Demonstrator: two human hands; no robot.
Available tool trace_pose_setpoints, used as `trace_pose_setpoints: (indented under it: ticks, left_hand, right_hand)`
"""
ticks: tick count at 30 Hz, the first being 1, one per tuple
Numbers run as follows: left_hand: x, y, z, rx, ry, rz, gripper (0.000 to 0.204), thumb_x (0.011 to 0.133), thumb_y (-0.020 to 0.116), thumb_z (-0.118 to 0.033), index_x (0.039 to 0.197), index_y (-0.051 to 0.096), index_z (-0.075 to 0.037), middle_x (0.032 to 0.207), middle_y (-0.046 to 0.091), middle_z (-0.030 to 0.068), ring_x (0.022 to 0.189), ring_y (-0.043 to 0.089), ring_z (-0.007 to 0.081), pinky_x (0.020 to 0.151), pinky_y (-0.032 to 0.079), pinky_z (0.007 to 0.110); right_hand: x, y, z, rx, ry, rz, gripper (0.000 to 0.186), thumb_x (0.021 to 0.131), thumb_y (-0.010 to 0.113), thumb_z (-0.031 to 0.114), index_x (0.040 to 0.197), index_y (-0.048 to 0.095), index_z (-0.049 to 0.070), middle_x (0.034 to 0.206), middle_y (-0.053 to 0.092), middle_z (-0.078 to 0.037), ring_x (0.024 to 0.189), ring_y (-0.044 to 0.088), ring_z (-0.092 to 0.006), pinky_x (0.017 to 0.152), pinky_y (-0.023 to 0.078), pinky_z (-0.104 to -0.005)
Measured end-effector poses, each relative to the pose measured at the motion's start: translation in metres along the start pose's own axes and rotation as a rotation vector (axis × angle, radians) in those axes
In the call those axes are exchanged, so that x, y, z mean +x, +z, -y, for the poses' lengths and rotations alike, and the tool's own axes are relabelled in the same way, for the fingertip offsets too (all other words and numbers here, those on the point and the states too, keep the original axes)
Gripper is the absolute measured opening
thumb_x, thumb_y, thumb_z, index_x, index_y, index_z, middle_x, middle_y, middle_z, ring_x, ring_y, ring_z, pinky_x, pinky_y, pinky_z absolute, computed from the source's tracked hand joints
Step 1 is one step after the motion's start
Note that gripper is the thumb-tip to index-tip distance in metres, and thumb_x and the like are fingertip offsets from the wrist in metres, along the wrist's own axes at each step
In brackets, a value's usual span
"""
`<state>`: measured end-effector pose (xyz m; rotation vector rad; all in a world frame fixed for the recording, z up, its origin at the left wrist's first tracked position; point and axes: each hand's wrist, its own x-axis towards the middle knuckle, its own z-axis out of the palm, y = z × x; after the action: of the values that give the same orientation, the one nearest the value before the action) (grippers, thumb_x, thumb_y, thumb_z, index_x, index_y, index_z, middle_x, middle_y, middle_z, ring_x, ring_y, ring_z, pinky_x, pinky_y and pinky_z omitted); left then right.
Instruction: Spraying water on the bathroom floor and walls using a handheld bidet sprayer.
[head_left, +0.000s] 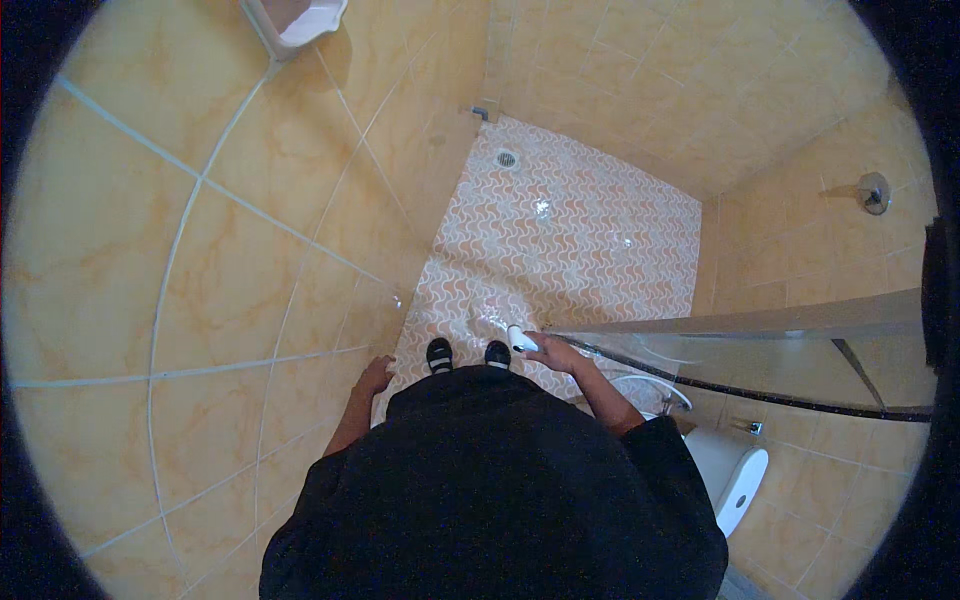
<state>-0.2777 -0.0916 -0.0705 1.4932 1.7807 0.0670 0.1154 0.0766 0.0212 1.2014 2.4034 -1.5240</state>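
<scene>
Right hand (pixel 557 352): grip wrapped tight around a white spray nozzle (pixel 521 339), fingers curled shut on it, nozzle tip pointing left-far toward the floor. Dark hose (pixel 760 393) runs from the hand off to the right, under the glass partition (pixel 800 322). Left hand (pixel 374 377): holds nothing, fingers loosely spread, flat against or just beside the tiled wall (pixel 200 300) on the left; cannot tell if it actually touches. Between the hands, two dark shoes (pixel 467 354) on the patterned floor (pixel 580 240), which looks wet and glossy in front of the nozzle. Floor drain (pixel 506 158) at the far end. Toilet (pixel 730 470) near right, just behind the right arm. Round wall fitting (pixel 874 192) far right. Pale basin (pixel 298 20) on the wall at far left.
</scene>
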Motion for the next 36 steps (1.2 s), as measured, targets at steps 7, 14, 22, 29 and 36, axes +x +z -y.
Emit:
trace_pose_setpoints:
  ticks: [7, 14, 22, 29, 36]
  left_hand:
    - [-0.001, -0.003, -0.01, -0.026, -0.109, 0.029, 0.038, 0.072, 0.054, -0.019, 0.108, 0.042, -0.013, 0.107, 0.042, 0.0161, 0.1, 0.042, 0.0315, 0.083, 0.036, 0.039]
    - [-0.003, -0.001, -0.006, -0.024, -0.104, 0.026, 0.038, 0.072, 0.054, -0.019, 0.108, 0.042, -0.013, 0.106, 0.043, 0.0163, 0.099, 0.043, 0.0314, 0.082, 0.036, 0.038]
    - [-0.006, -0.007, -0.015, -0.001, -0.1, 0.024, 0.038, 0.072, 0.054, -0.018, 0.108, 0.042, -0.014, 0.108, 0.042, 0.0159, 0.1, 0.042, 0.031, 0.083, 0.036, 0.038]
    - [-0.003, -0.004, -0.014, -0.011, -0.116, 0.05, 0.038, 0.073, 0.053, -0.018, 0.109, 0.042, -0.014, 0.113, 0.039, 0.0176, 0.106, 0.037, 0.0319, 0.086, 0.034, 0.039]
    - [-0.001, -0.004, -0.015, -0.013, -0.115, 0.044, 0.038, 0.073, 0.053, -0.019, 0.109, 0.041, -0.014, 0.114, 0.038, 0.0185, 0.107, 0.037, 0.0328, 0.087, 0.034, 0.038]
  right_hand:
    - [0.004, 0.002, 0.004, 0.047, -0.032, 0.086, 0.05, 0.076, 0.051, 0.031, 0.114, 0.036, 0.002, 0.108, 0.046, -0.016, 0.099, 0.045, -0.0266, 0.084, 0.034, -0.032]
    - [0.003, -0.008, 0.014, 0.085, -0.035, 0.141, 0.049, 0.077, 0.05, 0.031, 0.115, 0.035, 0.002, 0.11, 0.044, -0.016, 0.101, 0.043, -0.0249, 0.086, 0.032, -0.0319]
    - [0.003, -0.004, 0.016, 0.006, -0.081, 0.149, 0.051, 0.077, 0.05, 0.034, 0.116, 0.035, 0.005, 0.113, 0.042, -0.017, 0.103, 0.041, -0.0276, 0.087, 0.032, -0.0335]
    - [0.001, -0.006, 0.027, 0.003, -0.123, 0.153, 0.053, 0.076, 0.05, 0.036, 0.116, 0.035, 0.005, 0.112, 0.042, -0.017, 0.103, 0.041, -0.0289, 0.087, 0.032, -0.034]
    - [0.006, -0.004, 0.019, 0.018, -0.155, 0.074, 0.051, 0.076, 0.05, 0.035, 0.115, 0.036, 0.004, 0.109, 0.044, -0.018, 0.1, 0.043, -0.0287, 0.084, 0.034, -0.0339]
